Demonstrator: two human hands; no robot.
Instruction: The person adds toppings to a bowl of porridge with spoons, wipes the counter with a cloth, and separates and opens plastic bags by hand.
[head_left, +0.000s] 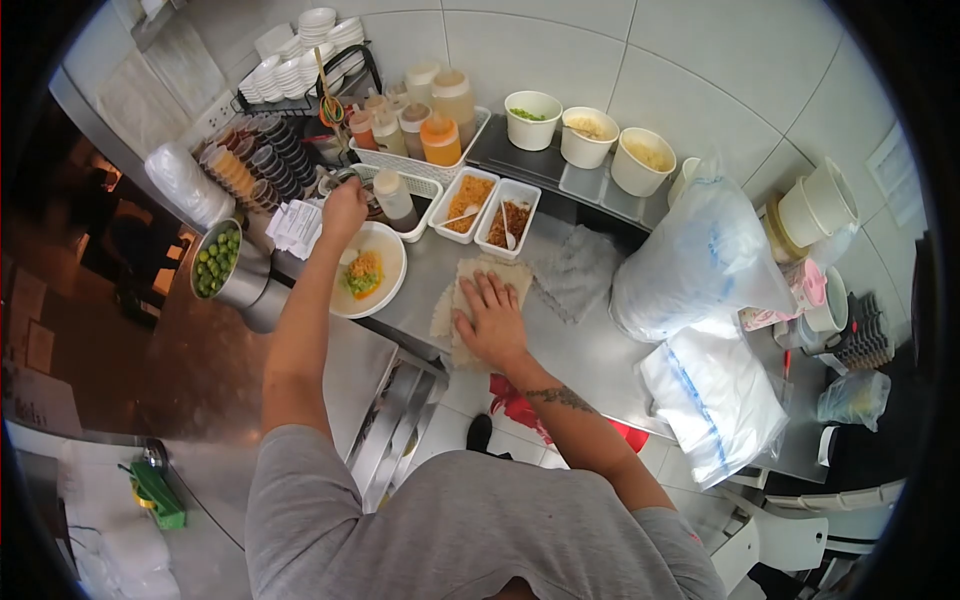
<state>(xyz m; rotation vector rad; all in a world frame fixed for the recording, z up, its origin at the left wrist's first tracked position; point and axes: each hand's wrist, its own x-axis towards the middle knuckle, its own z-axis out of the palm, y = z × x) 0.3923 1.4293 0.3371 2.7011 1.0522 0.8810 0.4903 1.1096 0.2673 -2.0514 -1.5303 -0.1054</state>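
My left hand (345, 208) is stretched forward beyond a white bowl (394, 262), its fingers bent together at a small dark-topped container (335, 180). What they grip there is too small to make out. The bowl holds food (362, 275) with chopped green and orange pieces. My right hand (490, 312) lies flat, fingers spread, on a beige cloth (463, 345) at the counter's front edge. Right of it lies a crumpled grey cloth (578, 272). Two white tubs, one with orange shreds (469, 198) and one with brown bits (510, 222), stand behind the cloths, each with a spoon.
Squeeze bottles (441, 138) fill a white basket at the back. White tubs (533, 120) line a raised shelf. Large plastic bags (690, 260) cover the counter's right side. A metal pot of green fruit (216, 262) and paper slips (296, 228) are at left. Below is an open drawer (395, 425).
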